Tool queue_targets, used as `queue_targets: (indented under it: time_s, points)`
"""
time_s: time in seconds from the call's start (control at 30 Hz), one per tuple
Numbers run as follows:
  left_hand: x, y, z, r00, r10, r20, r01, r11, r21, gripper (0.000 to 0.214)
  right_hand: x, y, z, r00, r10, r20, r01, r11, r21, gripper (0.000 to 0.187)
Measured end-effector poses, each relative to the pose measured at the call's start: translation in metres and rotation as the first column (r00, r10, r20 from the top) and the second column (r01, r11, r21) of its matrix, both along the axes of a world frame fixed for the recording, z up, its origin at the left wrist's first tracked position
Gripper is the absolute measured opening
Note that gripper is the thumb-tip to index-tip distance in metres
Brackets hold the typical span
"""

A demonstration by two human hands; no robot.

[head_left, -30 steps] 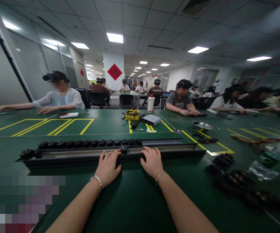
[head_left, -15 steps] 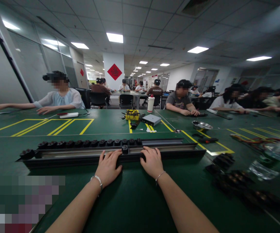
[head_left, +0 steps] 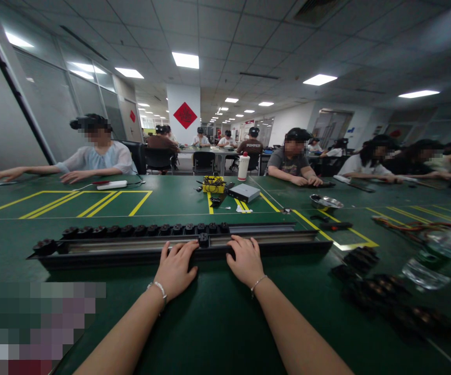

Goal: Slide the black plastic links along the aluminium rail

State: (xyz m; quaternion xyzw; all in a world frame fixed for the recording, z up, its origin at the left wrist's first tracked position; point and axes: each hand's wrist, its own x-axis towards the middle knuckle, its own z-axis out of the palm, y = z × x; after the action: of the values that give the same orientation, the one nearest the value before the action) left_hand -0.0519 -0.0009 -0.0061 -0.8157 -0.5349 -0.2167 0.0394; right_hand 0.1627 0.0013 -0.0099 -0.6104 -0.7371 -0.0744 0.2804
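Note:
A long black rail (head_left: 124, 263) with a shiny metal strip along its channel lies across the green table in front of me. A single small black socket module (head_left: 203, 239) sits in the channel between my hands. My left hand (head_left: 175, 264) rests over the front edge, fingers stretched, its fingertips at the left side of that module. Further right, my right hand (head_left: 246, 260) lies over the same edge with fingers extended and thumb at the front wall. Behind the channel, a row of similar black modules (head_left: 127, 230) runs along the left and middle.
Loose black modules (head_left: 377, 289) and a clear plastic bottle (head_left: 428, 265) are at the right. Beyond the rail stand a metal bowl (head_left: 326, 202), a grey box (head_left: 244, 192), a yellow item with cables (head_left: 214, 183) and a white bottle (head_left: 243, 166). Several people sit around the tables.
The single module in the channel has shifted slightly to the right, with my left fingertips following beside it. My right hand stays on the rail.

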Motion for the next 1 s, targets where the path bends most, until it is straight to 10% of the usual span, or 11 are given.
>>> queue_targets:
  time_s: [1.0]
  points:
    - [0.0038,0.0005,-0.0011,0.999,0.032,-0.02,-0.032,0.999,0.014,0.05,-0.0001,0.0,-0.0011,1.0,-0.003,-0.015,0.003,1.0,0.012,0.023]
